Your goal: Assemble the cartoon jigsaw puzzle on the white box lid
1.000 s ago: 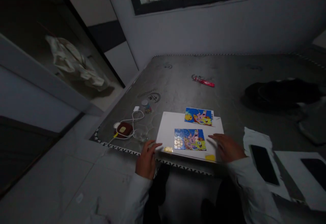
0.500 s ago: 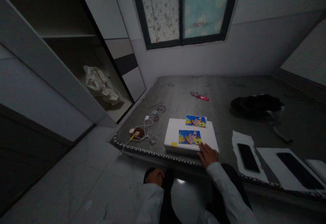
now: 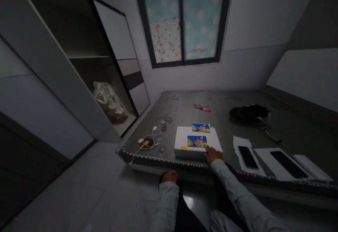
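My right hand (image 3: 213, 154) lies on the front right corner of a white box (image 3: 182, 133), its fingers stretched out and fingertips at the edge of a cartoon card (image 3: 196, 141). A second cartoon card (image 3: 201, 127) lies behind the first, toward the back of the box lid. A small yellow sticker (image 3: 183, 148) shows on the box's front edge. My left hand (image 3: 170, 176) rests at my left knee, below the bed edge, with its fingers curled in; I see nothing in it.
Left of the box are a small jar (image 3: 163, 125), a clear round item (image 3: 162, 149), a white cable (image 3: 150, 145) and a brown item (image 3: 147, 142). A red packet (image 3: 202, 108) lies behind. Rightward are a black bag (image 3: 249, 114) and two phones (image 3: 248, 157) on white sheets.
The head view has tilted up and shifted, so the window and wall show more. My right hand stays on the box by the lower card. My left hand stays at the knee.
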